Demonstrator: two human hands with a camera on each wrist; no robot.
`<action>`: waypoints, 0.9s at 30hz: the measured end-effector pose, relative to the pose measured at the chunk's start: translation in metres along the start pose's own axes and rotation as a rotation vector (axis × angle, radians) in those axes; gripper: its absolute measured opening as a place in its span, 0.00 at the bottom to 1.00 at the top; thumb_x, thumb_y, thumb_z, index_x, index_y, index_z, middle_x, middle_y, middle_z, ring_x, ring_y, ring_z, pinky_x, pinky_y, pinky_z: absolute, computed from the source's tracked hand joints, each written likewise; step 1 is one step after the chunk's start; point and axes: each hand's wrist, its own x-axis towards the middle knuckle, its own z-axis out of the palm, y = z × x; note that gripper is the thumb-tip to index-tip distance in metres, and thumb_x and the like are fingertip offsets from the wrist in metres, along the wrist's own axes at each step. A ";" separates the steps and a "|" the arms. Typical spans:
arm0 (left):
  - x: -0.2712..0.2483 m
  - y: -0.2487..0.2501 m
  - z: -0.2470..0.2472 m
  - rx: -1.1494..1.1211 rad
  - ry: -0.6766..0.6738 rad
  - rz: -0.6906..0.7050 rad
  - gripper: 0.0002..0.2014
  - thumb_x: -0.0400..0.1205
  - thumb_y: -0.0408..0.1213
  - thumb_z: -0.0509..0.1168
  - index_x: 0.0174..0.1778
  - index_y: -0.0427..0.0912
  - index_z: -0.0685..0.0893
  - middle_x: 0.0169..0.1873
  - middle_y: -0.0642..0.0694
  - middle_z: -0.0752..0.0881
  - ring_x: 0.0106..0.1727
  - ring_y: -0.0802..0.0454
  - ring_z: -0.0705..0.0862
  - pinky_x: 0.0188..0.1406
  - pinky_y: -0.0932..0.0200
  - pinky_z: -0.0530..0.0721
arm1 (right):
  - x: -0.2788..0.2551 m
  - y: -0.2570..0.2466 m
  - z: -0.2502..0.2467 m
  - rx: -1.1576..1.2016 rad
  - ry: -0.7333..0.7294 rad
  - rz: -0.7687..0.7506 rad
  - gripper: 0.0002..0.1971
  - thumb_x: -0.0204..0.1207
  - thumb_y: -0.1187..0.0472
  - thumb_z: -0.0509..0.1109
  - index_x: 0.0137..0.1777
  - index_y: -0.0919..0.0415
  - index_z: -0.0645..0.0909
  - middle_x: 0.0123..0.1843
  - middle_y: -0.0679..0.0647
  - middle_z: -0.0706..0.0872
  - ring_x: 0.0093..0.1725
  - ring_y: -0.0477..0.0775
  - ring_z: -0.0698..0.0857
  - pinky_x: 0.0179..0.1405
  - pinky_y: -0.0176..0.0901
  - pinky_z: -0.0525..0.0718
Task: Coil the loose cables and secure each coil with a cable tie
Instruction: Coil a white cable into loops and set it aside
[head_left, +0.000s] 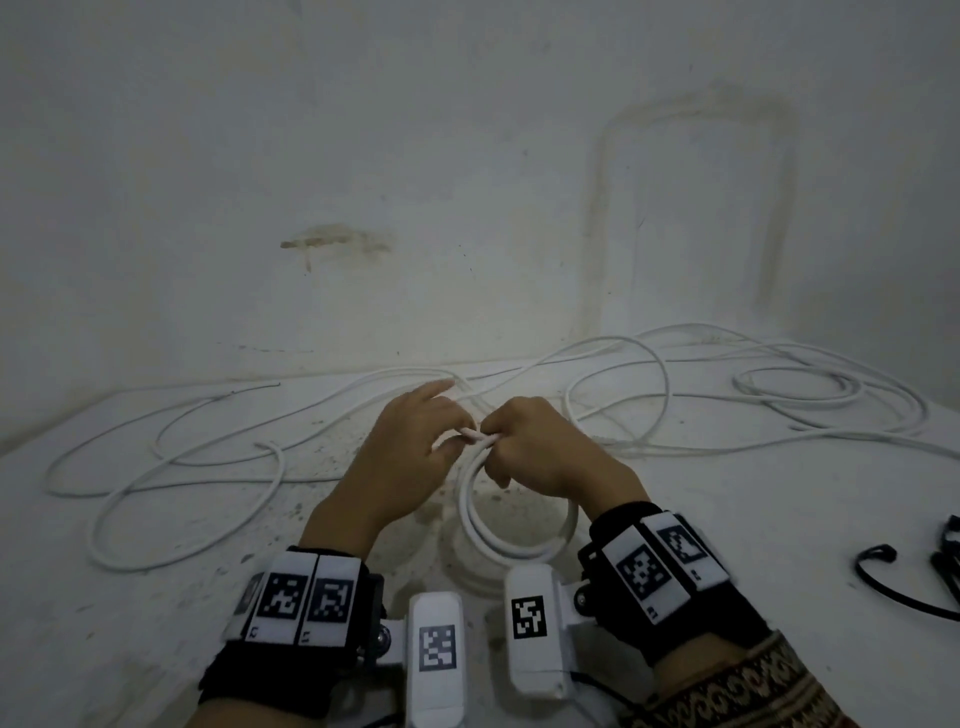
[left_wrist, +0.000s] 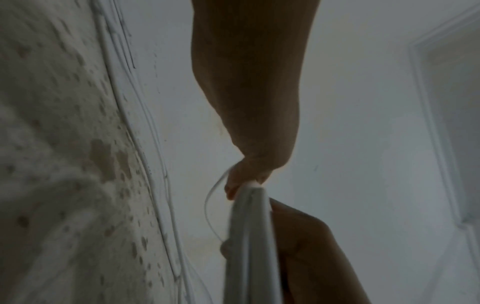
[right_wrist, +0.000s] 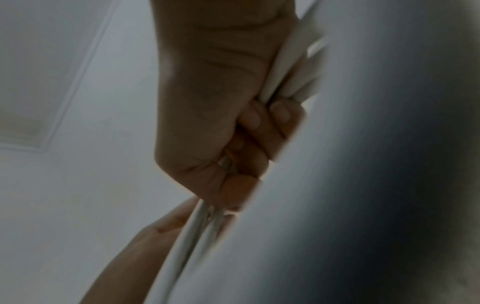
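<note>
A long white cable (head_left: 218, 457) sprawls in loose loops over the white table (head_left: 156, 597). Part of it is wound into a small coil (head_left: 519, 548) that hangs upright at the centre. My right hand (head_left: 514, 447) grips the top of this coil with curled fingers (right_wrist: 262, 121) round the bundled strands (right_wrist: 291, 72). Right beside it, my left hand (head_left: 441, 441) pinches the cable (left_wrist: 249, 226) at the coil's top, index finger pointing away. In the left wrist view the left fingertips (left_wrist: 239, 181) hold the strands just above my right hand (left_wrist: 311, 257).
Black cable ties (head_left: 893, 582) lie on the table at the right edge. More loose loops (head_left: 795, 395) of cable spread across the back right, close to the stained wall (head_left: 467, 182). The table's left part carries wide cable loops.
</note>
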 end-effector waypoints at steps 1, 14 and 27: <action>-0.001 0.000 -0.002 0.035 0.023 -0.014 0.08 0.76 0.39 0.60 0.40 0.44 0.85 0.42 0.52 0.87 0.56 0.49 0.82 0.70 0.44 0.69 | -0.001 0.000 -0.002 0.018 0.036 -0.012 0.11 0.59 0.73 0.67 0.20 0.60 0.75 0.22 0.54 0.76 0.24 0.53 0.73 0.23 0.39 0.69; -0.009 0.007 -0.018 -0.557 0.023 -0.433 0.13 0.83 0.30 0.62 0.36 0.31 0.88 0.14 0.45 0.76 0.13 0.55 0.71 0.14 0.66 0.69 | 0.004 0.032 -0.023 0.190 0.746 0.064 0.12 0.65 0.70 0.66 0.22 0.65 0.73 0.20 0.54 0.68 0.24 0.51 0.65 0.24 0.42 0.62; -0.003 0.017 -0.012 -0.589 0.249 -0.463 0.10 0.83 0.33 0.63 0.52 0.33 0.87 0.47 0.44 0.89 0.34 0.48 0.90 0.37 0.59 0.88 | 0.010 0.023 0.002 0.138 0.421 0.000 0.11 0.65 0.71 0.63 0.24 0.65 0.67 0.22 0.56 0.63 0.26 0.53 0.60 0.26 0.44 0.60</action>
